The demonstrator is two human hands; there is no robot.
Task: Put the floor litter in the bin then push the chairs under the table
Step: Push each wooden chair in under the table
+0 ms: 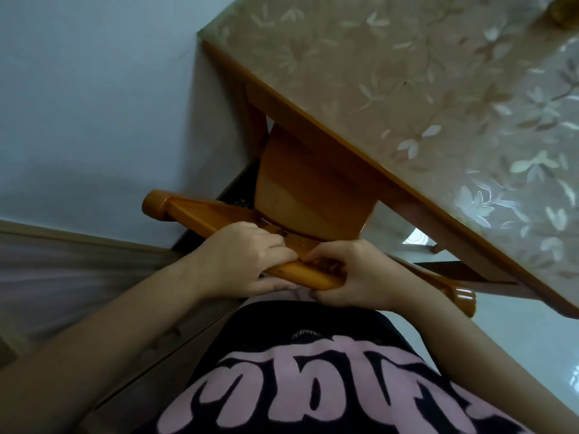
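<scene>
Floral table [438, 89], chair [313, 183] partly beneath, left hand [247, 255], right hand [357, 274], fingers [279, 247] curled round its rail

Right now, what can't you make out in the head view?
Head view.
Chair front legs: hidden under its seat and the table.
Seat's front: covered by the table edge.
Bin, floor litter: outside the frame.
Brown object, top right: cut by frame edge.

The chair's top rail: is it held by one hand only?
No, both the left hand and the right hand grip the chair's top rail, side by side.
</scene>
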